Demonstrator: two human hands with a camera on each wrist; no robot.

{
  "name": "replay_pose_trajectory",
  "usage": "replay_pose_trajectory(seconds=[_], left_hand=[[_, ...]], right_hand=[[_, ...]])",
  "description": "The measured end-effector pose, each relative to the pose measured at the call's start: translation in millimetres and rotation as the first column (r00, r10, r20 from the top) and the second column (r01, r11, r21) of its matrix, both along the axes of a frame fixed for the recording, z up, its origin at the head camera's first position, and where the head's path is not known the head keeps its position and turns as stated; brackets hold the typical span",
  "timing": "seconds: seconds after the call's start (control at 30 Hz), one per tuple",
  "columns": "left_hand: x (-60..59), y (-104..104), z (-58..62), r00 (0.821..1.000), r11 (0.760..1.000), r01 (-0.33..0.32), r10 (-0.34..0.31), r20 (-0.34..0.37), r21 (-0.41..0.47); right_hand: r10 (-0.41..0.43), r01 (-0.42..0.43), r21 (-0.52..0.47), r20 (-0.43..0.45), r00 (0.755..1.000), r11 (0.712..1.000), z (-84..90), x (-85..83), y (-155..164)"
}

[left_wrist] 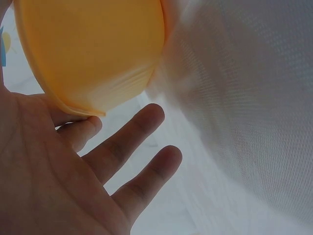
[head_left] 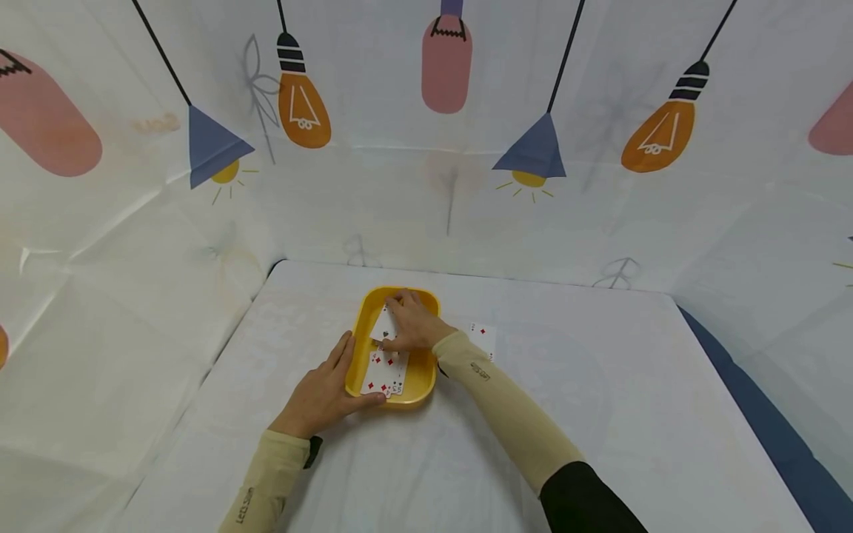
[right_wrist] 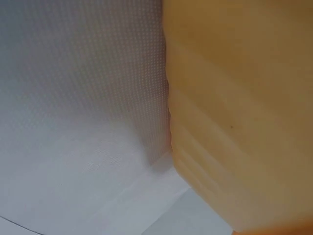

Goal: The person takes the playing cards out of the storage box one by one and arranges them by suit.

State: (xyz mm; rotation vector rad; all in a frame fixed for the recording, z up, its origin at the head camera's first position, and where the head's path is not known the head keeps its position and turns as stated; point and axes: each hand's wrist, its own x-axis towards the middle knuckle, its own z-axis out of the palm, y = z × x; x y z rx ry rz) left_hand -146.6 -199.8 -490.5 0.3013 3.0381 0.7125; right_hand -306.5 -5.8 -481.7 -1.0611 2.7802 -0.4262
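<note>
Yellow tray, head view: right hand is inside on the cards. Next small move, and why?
Probably let go of the card and lift the right hand out. That card already lies in the yellow tray with the other cards, the left hand steadies the tray's edge, and one card remains on the table.

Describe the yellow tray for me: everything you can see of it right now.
The yellow tray is a rounded-corner rectangular dish, seemingly smooth plastic, with a raised rim and shallow walls. It sits flat on the white-covered table, long side running away from the person. Playing cards lie face up inside it, red diamonds showing. The left hand rests against its near left edge, thumb along the front rim. The right hand reaches inside, touching the cards at the far end.
</note>
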Motion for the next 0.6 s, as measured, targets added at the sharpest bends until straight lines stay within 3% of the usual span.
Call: replay_pose_trajectory(seconds=[0.6], left_hand=[[0.4,0.9,0.6,0.999,1.000,-0.016,0.017,0.030,-0.017]], right_hand=[[-0.013,0.015,-0.055,0.027,1.000,0.998,2.9,8.4,8.2]])
